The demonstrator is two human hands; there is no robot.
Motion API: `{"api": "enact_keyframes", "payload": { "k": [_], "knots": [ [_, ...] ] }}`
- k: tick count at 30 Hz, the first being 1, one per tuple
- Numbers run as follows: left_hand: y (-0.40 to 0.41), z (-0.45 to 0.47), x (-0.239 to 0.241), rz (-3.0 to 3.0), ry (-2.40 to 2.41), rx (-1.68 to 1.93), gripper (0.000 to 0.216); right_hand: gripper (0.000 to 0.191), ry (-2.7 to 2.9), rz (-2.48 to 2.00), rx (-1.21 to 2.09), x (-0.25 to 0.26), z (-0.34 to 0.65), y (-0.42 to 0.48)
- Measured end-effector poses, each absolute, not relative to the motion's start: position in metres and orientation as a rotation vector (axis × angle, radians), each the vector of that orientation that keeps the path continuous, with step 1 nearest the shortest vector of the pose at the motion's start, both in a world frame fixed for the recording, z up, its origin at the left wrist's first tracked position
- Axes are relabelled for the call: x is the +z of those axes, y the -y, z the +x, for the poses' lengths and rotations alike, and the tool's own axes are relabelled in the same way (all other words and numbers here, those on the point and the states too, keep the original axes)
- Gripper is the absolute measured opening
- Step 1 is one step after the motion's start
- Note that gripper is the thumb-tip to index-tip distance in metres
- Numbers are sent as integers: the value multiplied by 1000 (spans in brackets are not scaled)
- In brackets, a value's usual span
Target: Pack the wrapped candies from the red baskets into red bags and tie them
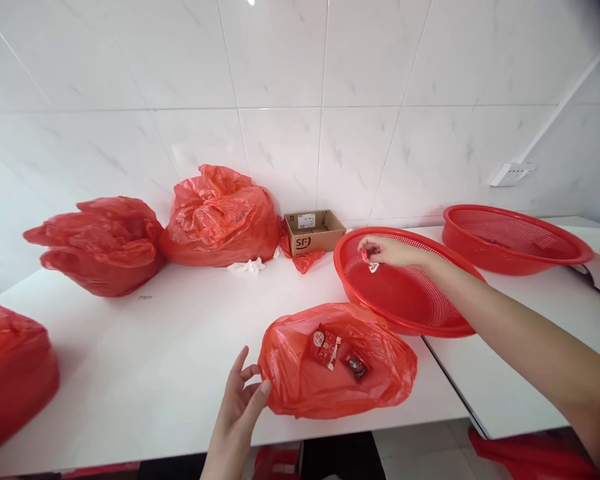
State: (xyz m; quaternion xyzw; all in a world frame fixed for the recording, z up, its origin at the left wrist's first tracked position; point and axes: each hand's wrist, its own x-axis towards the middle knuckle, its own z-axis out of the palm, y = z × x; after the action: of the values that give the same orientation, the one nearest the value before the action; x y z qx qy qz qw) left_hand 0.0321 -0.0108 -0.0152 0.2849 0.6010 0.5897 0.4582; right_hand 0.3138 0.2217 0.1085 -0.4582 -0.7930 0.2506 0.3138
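My right hand point(390, 252) reaches over the near red plastic basket point(410, 293), its fingers closed on a small red-and-white packet point(373, 267), partly hidden by the fingers. Beside the left edge of an opened red plastic bag point(290, 393) is my left hand point(241, 400), fingers apart and half curled, the thumb tip at the bag's rim. Inside that bag lie a red-and-cream printed packet point(326, 347) and a smaller dark red packet point(356, 365). The basket has perforated sides and stands just behind the bag.
Full red bags point(223, 220) stand along the back and left of the white table point(180, 373). A small open cardboard box point(316, 235) sits by the tiled wall. To the right is another red basket point(520, 257). A seam point(453, 387) divides the tabletops.
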Motion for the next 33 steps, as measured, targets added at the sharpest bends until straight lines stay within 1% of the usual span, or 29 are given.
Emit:
{"api": "enact_keyframes", "payload": {
  "k": [1,3,5,6,9,11,13,16,18,21,24,27,31,33],
  "knots": [
    [10,32,-13,679,-1445,1432,80,12,2144,-1169,763,112,307,-214],
    [10,31,-9,654,-1349,1362,66,22,2314,-1073,1021,108,289,-189],
    [9,32,-4,649,-1257,1299,50,31,2522,-958,1266,93,266,-157],
    [9,32,-2,647,-1225,1280,45,33,2629,-947,1284,83,254,-142],
    [11,32,4,629,-1207,1319,34,34,2801,-1077,924,63,228,-109],
    [13,27,7,619,-1232,1375,30,39,2786,-1122,742,66,227,-101],
    [17,18,10,596,-1256,1430,28,40,2679,-1139,623,79,237,-101],
    [26,-2,15,550,-1253,1476,28,35,2527,-1243,354,94,264,-99],
    [32,-15,20,542,-1251,1519,28,33,2515,-1306,167,91,282,-95],
    [39,-27,29,561,-1273,1570,29,36,2417,-1362,-78,67,308,-88],
    [39,-28,36,559,-1285,1573,31,41,2327,-1441,-119,37,332,-93],
    [35,-22,38,554,-1278,1546,31,39,2360,-1499,-103,18,354,-112],
    [32,-15,38,548,-1248,1520,29,40,2177,-1576,-296,22,365,-133],
    [33,-13,39,542,-1248,1525,29,41,2078,-1528,-228,30,355,-127]
  ]
}}
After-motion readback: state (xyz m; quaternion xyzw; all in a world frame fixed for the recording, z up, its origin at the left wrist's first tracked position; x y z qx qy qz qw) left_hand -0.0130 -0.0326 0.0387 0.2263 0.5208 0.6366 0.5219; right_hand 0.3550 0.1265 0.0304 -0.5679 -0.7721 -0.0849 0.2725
